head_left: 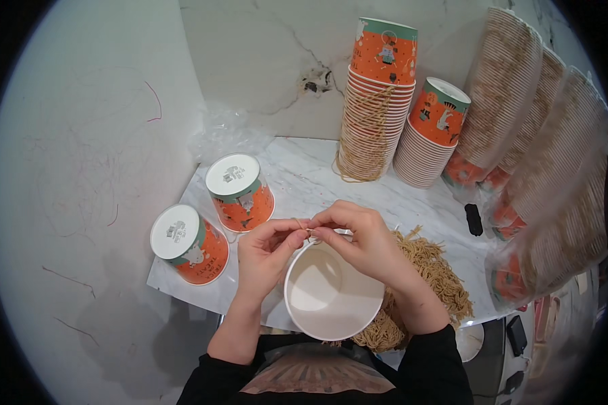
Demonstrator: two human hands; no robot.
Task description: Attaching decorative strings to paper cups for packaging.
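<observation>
Tan twine (pixel 309 231) is pinched at the fingertips of 2 bare hands: the left hand (pixel 267 250) and the right hand (pixel 359 237), each nearly closed, thumb against index finger, over the far rim of 1 white-lined paper bucket (pixel 344 314). The bucket tilts its mouth toward the wearer; whether the twine passes through its wall is hidden by the fingers. The step in hand looks like tying or threading twine at that rim; the next move probably calls for a firm pinch and steady tension on the strand.

To the right, partly under the right forearm, lies 1 heap of loose twine (pixel 439 280), its strands too tangled to count. On the left stand 2 upturned orange-and-green buckets, 1 nearer (pixel 206 255) and 1 farther (pixel 244 210). At the far side are 2 unbagged nested stacks, 1 tall (pixel 385 57), draped with looped cord (pixel 345 155), and 1 shorter (pixel 425 152). Far right, apparently 4 plastic-bagged stacks (pixel 510 88) lean together.
</observation>
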